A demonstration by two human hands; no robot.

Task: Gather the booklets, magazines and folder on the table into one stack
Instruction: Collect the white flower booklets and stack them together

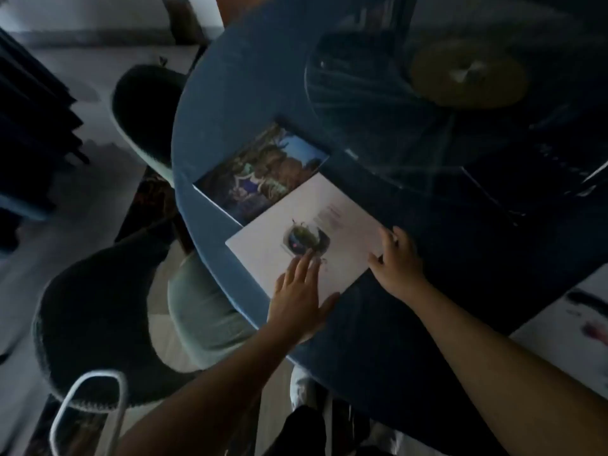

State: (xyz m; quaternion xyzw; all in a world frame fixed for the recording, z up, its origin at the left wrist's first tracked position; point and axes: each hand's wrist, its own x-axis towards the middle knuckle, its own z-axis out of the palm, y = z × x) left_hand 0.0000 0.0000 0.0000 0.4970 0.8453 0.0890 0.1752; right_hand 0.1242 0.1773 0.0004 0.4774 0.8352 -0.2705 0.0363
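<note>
White, thin and probably floppy, the booklet (pixel 309 238) lies at the round bench's (pixel 230 103) near edge overlapping a colourful magazine (pixel 260 172), left hand (pixel 301 301) pressed flat on it, right hand (pixel 399 258) curled at its right edge, the likeliest place to lift

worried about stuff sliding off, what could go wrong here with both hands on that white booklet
1. The white booklet lies at the table's rim, its near corner about at the edge; a push from the left hand might tip it off.
2. It overlaps the colourful magazine, which could get dragged along.
3. The right hand only grips one edge, so the cover may bend.
</note>
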